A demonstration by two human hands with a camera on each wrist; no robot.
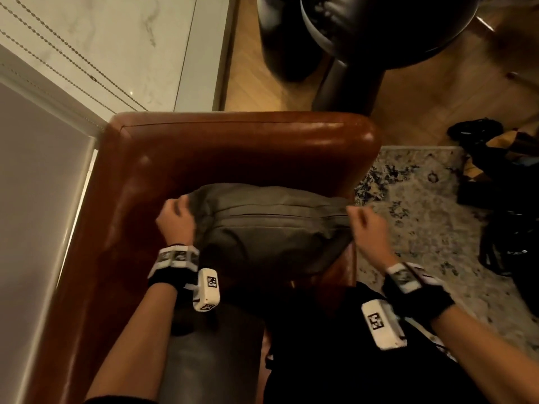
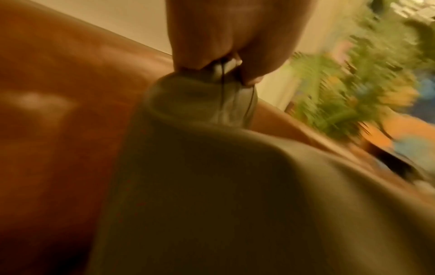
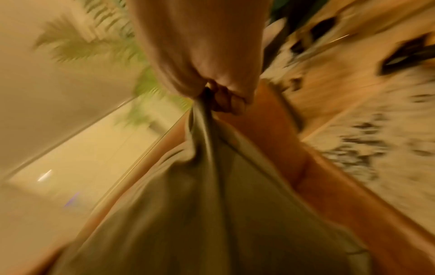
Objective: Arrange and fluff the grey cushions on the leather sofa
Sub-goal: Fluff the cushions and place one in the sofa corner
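**Grey cushion held by both top corners over the sofa's end seat**

There are no containers in view. The only markings are black-and-white square code patterns on the white wrist-camera housings (image 1: 207, 289) and on the bands round both wrists; they carry no words that can be read.

The grey cushion (image 1: 271, 228) stands on edge in the corner of the brown leather sofa (image 1: 233, 147), near the armrest and backrest, its zip seam running across the top between the two hands. The left hand (image 1: 175, 221) is closed tight on the cushion's left top corner; in the left wrist view its fingers (image 2: 188, 55) bunch the fabric into a small gathered knot (image 2: 226, 74). The right hand (image 1: 369, 228) is likewise clenched on the right top corner, and the right wrist view shows the cloth (image 3: 204, 130) drawn into a taut fold from between its fingers (image 3: 226, 100). Both wrist views are blurred.

A second grey cushion (image 1: 201, 365) lies on the seat closer to the person, under the left forearm. Beyond the sofa's arm stands a black rounded chair (image 1: 350, 53) on the wooden floor. To the right is a speckled rug (image 1: 423, 214) with dark bags and clothing (image 1: 501, 185) heaped on it. A white wall and window blind (image 1: 38, 170) run along the sofa's left side. Blurred green plant leaves (image 2: 353, 83) appear in the wrist views.
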